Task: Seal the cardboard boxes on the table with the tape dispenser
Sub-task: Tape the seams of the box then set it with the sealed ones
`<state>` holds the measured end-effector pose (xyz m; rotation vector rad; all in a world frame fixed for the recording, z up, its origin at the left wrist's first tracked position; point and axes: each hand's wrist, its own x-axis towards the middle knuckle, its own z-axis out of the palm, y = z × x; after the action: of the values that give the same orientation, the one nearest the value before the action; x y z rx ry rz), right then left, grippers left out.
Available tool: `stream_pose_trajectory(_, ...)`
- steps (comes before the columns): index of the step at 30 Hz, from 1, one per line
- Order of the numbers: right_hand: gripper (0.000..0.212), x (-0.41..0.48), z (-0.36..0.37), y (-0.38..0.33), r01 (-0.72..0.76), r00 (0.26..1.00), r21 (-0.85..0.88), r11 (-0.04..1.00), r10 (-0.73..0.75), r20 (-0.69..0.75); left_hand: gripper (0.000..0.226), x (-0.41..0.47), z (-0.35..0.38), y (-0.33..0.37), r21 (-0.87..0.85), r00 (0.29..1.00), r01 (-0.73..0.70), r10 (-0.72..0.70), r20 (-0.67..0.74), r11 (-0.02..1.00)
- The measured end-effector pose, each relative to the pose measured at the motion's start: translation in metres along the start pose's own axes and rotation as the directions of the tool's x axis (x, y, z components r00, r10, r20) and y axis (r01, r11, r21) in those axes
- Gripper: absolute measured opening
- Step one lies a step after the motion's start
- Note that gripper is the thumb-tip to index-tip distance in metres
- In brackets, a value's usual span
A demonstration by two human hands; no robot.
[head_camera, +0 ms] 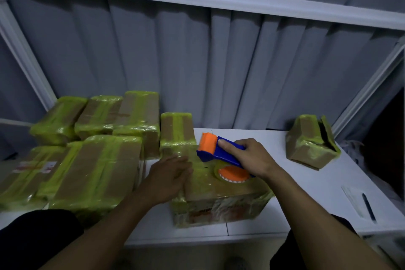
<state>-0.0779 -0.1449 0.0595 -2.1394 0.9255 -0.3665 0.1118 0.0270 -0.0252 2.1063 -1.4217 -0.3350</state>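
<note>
A cardboard box (219, 204) wrapped in yellow-green tape lies on the white table (258, 226) in front of me. My right hand (252, 158) grips the blue handle of the blue and orange tape dispenser (219, 155), which sits on the box's top with its tape roll low against the surface. My left hand (173, 175) lies flat with straight fingers on the box's left top edge.
Several taped boxes (94, 160) are piled to the left and behind. One crumpled taped box (311, 144) stands at the far right of the table. A dark pen on a white sheet (368, 206) lies near the right edge. Grey curtains hang behind.
</note>
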Motion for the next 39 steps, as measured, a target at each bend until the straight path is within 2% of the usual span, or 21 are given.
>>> stream_pose_trajectory(3, 0.06, 0.002, 0.006, -0.004, 0.068, 0.998, 0.02, 0.997, -0.068, -0.004, 0.047, 0.004, -0.004, 0.001, -0.199, 0.991, 0.075, -0.096, -0.098, 0.977)
stream_pose_trajectory(7, 0.063, 0.012, 0.009, -0.005, 0.124, 0.991, 0.111, 0.986, -0.119, -0.057, 0.042, 0.011, -0.012, 0.006, -0.302, 0.982, 0.167, -0.186, -0.034, 0.939)
stream_pose_trajectory(10, 0.065, 0.02, 0.013, -0.003, 0.114, 0.993, 0.055, 0.992, -0.114, 0.005, 0.018, 0.014, -0.015, 0.008, -0.409, 0.984, 0.165, -0.177, 0.008, 0.898)
stream_pose_trajectory(12, 0.066, 0.025, 0.016, 0.0, 0.095, 0.995, 0.024, 0.995, -0.096, 0.038, 0.018, 0.017, -0.021, 0.011, -0.548, 0.973, 0.176, -0.228, -0.028, 0.818)
stream_pose_trajectory(14, 0.065, 0.027, 0.016, 0.001, 0.092, 0.994, 0.03, 0.995, -0.094, 0.048, 0.02, 0.016, -0.034, 0.023, -0.708, 0.945, 0.197, -0.323, -0.046, 0.678)
stream_pose_trajectory(17, 0.064, 0.027, 0.014, 0.001, 0.101, 0.993, 0.044, 0.994, -0.103, 0.063, 0.034, 0.012, -0.048, 0.045, -0.825, 0.929, 0.277, -0.356, 0.1, 0.492)
stream_pose_trajectory(20, 0.066, 0.027, 0.014, 0.003, 0.119, 0.99, 0.042, 0.992, -0.122, 0.067, 0.027, 0.008, -0.045, 0.053, -0.848, 0.907, 0.32, -0.395, 0.145, 0.423)
stream_pose_trajectory(25, 0.081, 0.026, 0.012, 0.01, 0.159, 0.983, 0.069, 0.985, -0.165, 0.078, 0.014, 0.007, -0.038, 0.054, -0.865, 0.866, 0.359, -0.47, 0.169, 0.349)
stream_pose_trajectory(28, 0.069, 0.02, 0.007, 0.009, 0.173, 0.978, 0.123, 0.977, -0.185, 0.095, 0.022, 0.008, -0.04, 0.06, -0.875, 0.866, 0.379, -0.448, 0.221, 0.301)
stream_pose_trajectory(30, 0.063, 0.017, 0.006, 0.01, 0.171, 0.976, 0.151, 0.974, -0.188, 0.107, 0.021, 0.006, -0.041, 0.065, -0.857, 0.87, 0.406, -0.42, 0.257, 0.317)
stream_pose_trajectory(32, 0.06, 0.014, 0.005, 0.012, 0.165, 0.976, 0.173, 0.971, -0.185, 0.111, 0.014, 0.005, -0.04, 0.069, -0.832, 0.879, 0.411, -0.405, 0.252, 0.373)
stream_pose_trajectory(35, 0.052, 0.01, 0.001, 0.012, 0.172, 0.973, 0.186, 0.967, -0.196, 0.121, 0.012, 0.005, -0.039, 0.073, -0.829, 0.887, 0.399, -0.393, 0.24, 0.393)
stream_pose_trajectory(39, 0.059, 0.013, 0.001, 0.015, 0.201, 0.965, 0.162, 0.966, -0.224, 0.138, 0.013, 0.01, -0.046, 0.075, -0.82, 0.891, 0.409, -0.368, 0.265, 0.4)
